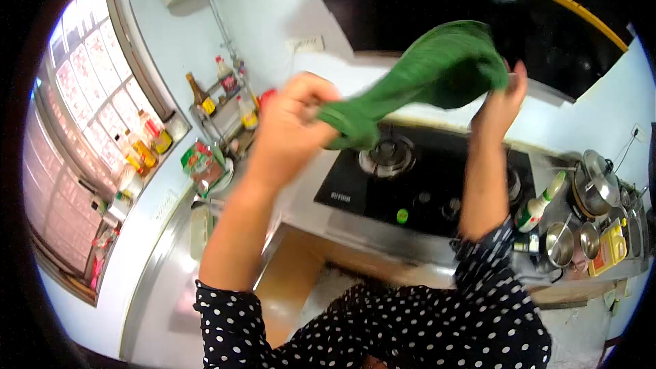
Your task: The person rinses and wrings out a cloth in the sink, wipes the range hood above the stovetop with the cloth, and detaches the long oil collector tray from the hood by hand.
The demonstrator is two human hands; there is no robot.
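Note:
A green cloth (437,72) is stretched in the air above the stove, blurred by motion. My left hand (297,113) is closed around its bunched left end. At the cloth's right edge, my right hand (502,102) grips it, though the fingers are partly hidden behind the fabric. Below the cloth lies a black glass gas stove (417,184) with a round burner (387,156) on its left side. My right forearm covers part of the other burner.
Sauce bottles stand on a corner rack (212,99) and along the windowsill (154,171). Right of the stove are a lidded pot (596,184), a steel bowl (560,244), a green-capped bottle (536,212) and a yellow jug (609,249). A black range hood (437,10) hangs above.

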